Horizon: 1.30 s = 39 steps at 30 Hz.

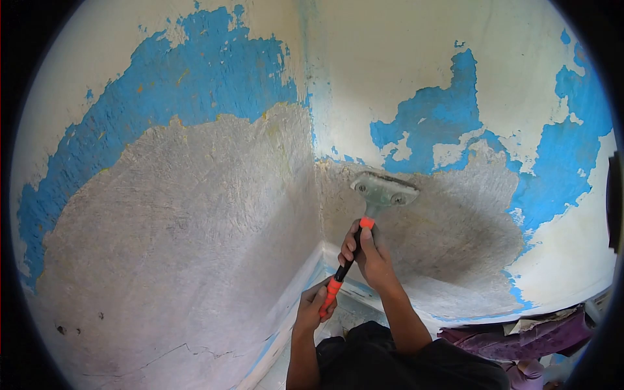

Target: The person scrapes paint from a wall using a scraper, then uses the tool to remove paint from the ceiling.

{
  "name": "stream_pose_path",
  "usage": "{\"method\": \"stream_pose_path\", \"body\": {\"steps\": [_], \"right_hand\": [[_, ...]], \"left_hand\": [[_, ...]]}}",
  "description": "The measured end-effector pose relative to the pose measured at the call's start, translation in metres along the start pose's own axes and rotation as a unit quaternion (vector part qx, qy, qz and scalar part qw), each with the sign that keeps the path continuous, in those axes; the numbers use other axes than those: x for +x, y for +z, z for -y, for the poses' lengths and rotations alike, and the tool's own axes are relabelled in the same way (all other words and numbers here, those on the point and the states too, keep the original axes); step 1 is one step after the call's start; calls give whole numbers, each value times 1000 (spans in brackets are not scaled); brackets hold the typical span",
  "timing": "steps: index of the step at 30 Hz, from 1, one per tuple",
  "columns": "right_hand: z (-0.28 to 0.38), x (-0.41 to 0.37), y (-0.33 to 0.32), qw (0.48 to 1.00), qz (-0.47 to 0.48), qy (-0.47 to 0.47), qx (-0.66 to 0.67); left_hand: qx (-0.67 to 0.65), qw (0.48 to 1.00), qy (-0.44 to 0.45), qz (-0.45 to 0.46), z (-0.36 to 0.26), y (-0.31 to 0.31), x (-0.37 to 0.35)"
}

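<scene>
A long-handled scraper (pixel 385 192) with a wide grey head and an orange and black handle slants up in front of the right wall, near the corner. My right hand (pixel 372 250) is wrapped round the upper handle, just below the head. Lower down, my left hand (pixel 316 305) grips the orange end of the handle. The scraper head is at the bare grey patch (pixel 455 227), below the blue paint (pixel 442 117); whether its blade touches the wall cannot be made out.
The left wall carries a large bare grey area (pixel 175 240) under a band of blue paint (pixel 188 78). White skirting (pixel 361 289) runs along the wall foot. Purple cloth (pixel 546 338) lies at the lower right. A dark object (pixel 613 201) stands at the right edge.
</scene>
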State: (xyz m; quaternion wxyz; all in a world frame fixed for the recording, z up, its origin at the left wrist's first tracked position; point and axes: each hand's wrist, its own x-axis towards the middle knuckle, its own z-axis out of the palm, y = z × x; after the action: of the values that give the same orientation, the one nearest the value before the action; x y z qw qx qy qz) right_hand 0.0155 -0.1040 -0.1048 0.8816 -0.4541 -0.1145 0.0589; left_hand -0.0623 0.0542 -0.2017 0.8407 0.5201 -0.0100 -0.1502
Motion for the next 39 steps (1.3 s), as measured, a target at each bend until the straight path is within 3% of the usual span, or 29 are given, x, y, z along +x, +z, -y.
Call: {"method": "stream_pose_path", "body": {"steps": [6, 12, 18, 24, 39], "right_hand": [[-23, 11, -2, 999, 3, 20, -28], [-19, 18, 14, 1000, 10, 1, -16], [-31, 22, 9, 999, 15, 15, -36], [-24, 24, 20, 1000, 10, 8, -27], [-33, 28, 12, 1000, 15, -2, -27]], "left_hand": [[-76, 997, -6, -18, 20, -18, 2], [-1, 998, 2, -60, -18, -16, 2], [-74, 997, -10, -31, 5, -34, 3], [-26, 999, -5, -48, -25, -27, 4], [-29, 999, -4, -39, -17, -31, 6]]}}
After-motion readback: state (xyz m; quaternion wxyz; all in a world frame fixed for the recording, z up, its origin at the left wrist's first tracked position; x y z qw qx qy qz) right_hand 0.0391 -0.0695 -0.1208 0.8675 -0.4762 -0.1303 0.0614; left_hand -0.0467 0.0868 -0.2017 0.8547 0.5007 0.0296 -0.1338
